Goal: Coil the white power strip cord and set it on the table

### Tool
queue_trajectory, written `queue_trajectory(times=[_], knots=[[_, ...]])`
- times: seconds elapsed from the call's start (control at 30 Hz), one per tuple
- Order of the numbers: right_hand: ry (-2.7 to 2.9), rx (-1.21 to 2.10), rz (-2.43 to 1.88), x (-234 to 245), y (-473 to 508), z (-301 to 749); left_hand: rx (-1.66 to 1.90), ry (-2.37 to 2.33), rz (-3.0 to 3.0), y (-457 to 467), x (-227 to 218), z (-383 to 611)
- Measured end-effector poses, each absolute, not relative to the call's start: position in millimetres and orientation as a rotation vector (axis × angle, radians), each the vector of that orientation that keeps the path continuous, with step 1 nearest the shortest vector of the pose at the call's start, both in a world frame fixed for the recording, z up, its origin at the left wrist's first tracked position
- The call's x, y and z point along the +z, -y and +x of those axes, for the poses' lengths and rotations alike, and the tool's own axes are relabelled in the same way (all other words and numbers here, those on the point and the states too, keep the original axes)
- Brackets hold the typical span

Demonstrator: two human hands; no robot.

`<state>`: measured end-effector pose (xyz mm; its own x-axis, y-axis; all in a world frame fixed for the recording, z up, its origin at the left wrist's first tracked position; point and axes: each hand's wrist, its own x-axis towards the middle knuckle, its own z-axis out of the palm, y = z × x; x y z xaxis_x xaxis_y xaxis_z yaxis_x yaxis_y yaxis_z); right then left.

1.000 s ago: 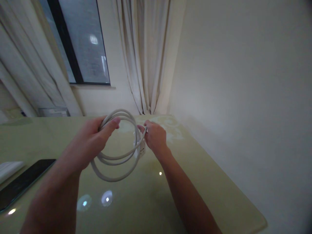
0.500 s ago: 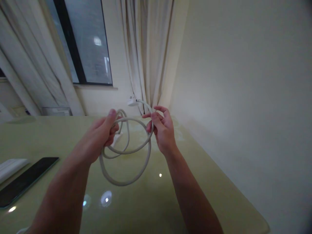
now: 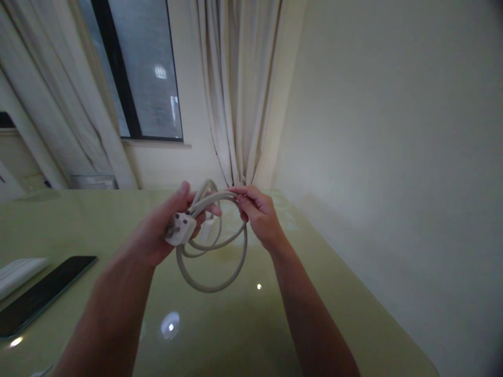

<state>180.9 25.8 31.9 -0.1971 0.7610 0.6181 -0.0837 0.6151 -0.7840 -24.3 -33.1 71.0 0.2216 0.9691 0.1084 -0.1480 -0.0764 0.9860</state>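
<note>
A pale grey power cable [image 3: 212,289] hangs in several loose loops above the table, between both hands. My left hand [image 3: 155,230] holds the gathered loops with its thumb raised and its fingers curled behind them. Against that hand's palm side lies the cable's white plug [image 3: 183,229], its prongs facing left. A second white end piece [image 3: 206,230] shows behind the loops, partly hidden. My right hand [image 3: 261,217] pinches the right side of the upper loop between thumb and fingers.
The glossy greenish table [image 3: 220,335] meets a plain wall [image 3: 385,157] on the right. At the left lie a dark flat device [image 3: 43,293] and a white object [image 3: 21,272]. Behind the table hang curtains [image 3: 239,94] beside a window [image 3: 145,68].
The plug end has swung from beyond my right hand over to my left hand. My right hand has shifted slightly down, and the loops are drawn in smaller.
</note>
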Motion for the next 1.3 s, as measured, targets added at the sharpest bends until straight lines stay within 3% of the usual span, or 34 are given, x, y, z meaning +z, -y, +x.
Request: queue_trajectory(times=[0.3, 0.43, 0.57, 0.77, 1.0, 1.1, 1.3], knots=[[1.880, 0.253, -0.679, 44.2, -6.2, 183.3, 0.955, -0.856, 1.736, 43.2, 65.2, -26.6], [2.019, 0.365, -0.623, 45.3, -5.5, 186.2, 0.743, -0.840, 1.822, 53.4, 71.1, -29.5], [2.012, 0.393, -0.793, 39.0, -10.9, 184.4, 0.753, -0.931, 1.817, 54.4, 70.9, -23.9], [1.954, 0.370, -0.889, 37.0, -14.1, 184.6, 1.042, -1.130, 1.515, 35.0, 58.0, -18.3], [1.531, 0.695, -1.043, 5.3, -59.1, 197.6, 1.485, -1.206, 1.358, -1.1, 42.2, -30.1], [1.295, 0.818, -1.091, -8.1, -76.8, 210.2, 1.472, -1.243, 1.436, -19.8, 24.4, -26.3], [0.962, 0.736, -1.294, -44.8, -107.9, 251.1, 1.404, -1.598, 1.644, -53.7, -49.7, 2.3]])
